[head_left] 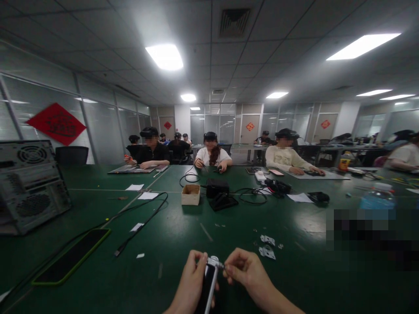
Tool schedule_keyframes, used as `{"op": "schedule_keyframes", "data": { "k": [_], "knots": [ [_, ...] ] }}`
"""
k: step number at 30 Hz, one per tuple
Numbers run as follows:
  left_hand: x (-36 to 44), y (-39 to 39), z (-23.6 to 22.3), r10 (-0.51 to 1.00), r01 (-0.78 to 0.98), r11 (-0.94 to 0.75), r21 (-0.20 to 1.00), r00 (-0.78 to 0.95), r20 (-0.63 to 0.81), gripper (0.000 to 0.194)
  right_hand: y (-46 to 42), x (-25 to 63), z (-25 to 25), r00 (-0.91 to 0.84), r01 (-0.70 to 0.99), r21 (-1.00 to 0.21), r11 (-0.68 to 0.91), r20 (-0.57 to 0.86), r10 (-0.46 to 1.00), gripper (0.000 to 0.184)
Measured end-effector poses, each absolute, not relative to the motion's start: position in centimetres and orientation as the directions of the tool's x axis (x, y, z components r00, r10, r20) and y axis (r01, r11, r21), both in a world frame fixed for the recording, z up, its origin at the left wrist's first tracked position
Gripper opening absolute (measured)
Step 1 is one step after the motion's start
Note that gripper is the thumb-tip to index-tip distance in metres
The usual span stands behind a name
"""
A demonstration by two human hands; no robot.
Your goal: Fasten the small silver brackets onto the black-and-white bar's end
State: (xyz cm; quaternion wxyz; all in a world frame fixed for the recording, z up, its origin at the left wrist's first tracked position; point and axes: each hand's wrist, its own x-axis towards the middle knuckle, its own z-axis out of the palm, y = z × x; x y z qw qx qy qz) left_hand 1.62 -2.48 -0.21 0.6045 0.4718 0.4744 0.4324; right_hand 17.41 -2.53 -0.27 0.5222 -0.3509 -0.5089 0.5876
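Note:
Low in the middle of the head view, my left hand (192, 279) is wrapped round a long object with a silver-white edge and a dark face (211, 285); its kind I cannot make out. The object's top end has a rounded silver metal fitting (214, 260). My right hand (248, 271) is closed in a pinch at a small dark metal piece (221, 265) on the right side of that fitting. Beyond my right hand, two silver metal brackets (267, 252) lie on the green table (176, 237), with several small metal bits around them.
A green-rimmed dark phone-like slab (73, 257) and a black cable (142, 226) lie left. Farther back are a small cardboard box (190, 194) and a black device (218, 187). A computer case (32, 187) stands left, a bottle (378, 198) right. Several people sit across the table.

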Motion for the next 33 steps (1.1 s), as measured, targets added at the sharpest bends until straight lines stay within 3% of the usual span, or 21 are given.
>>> {"op": "schedule_keyframes", "data": {
  "k": [5, 8, 12, 17, 24, 33],
  "knots": [
    [1.8, -3.2, 0.5, 0.973, -0.027, 0.165, 0.986, 0.166, -0.158, 0.054, -3.1, 17.6, 0.5, -0.22, -0.188, -0.978, 0.086, 0.127, 0.967, 0.035],
    [1.9, -3.9, 1.0, 0.986, -0.033, 0.12, 0.992, 0.12, -0.115, 0.05, -3.4, 17.0, 0.4, -0.202, -0.327, -0.945, 0.022, 0.093, 0.975, 0.037],
    [2.3, -4.4, 1.2, 0.997, -0.077, 0.076, 0.994, 0.034, -0.073, 0.045, -3.8, 15.7, 0.1, -0.178, -0.591, -0.799, -0.112, -0.006, 0.984, 0.039],
    [2.6, -4.4, 1.2, 0.999, -0.086, 0.025, 0.996, -0.023, -0.027, 0.038, -3.9, 15.3, 0.2, -0.201, -0.678, -0.705, -0.207, -0.093, 0.975, 0.037],
    [2.0, -4.4, 2.4, 0.989, -0.037, 0.083, 0.996, 0.125, -0.078, 0.03, -3.3, 16.9, 0.2, -0.227, -0.413, -0.91, 0.03, 0.135, 0.964, 0.032],
    [1.5, -4.4, 2.4, 0.965, -0.009, 0.059, 0.998, 0.258, -0.055, 0.031, -3.7, 18.6, 1.1, -0.331, -0.15, -0.976, 0.158, 0.2, 0.922, 0.026]
  ]
}}
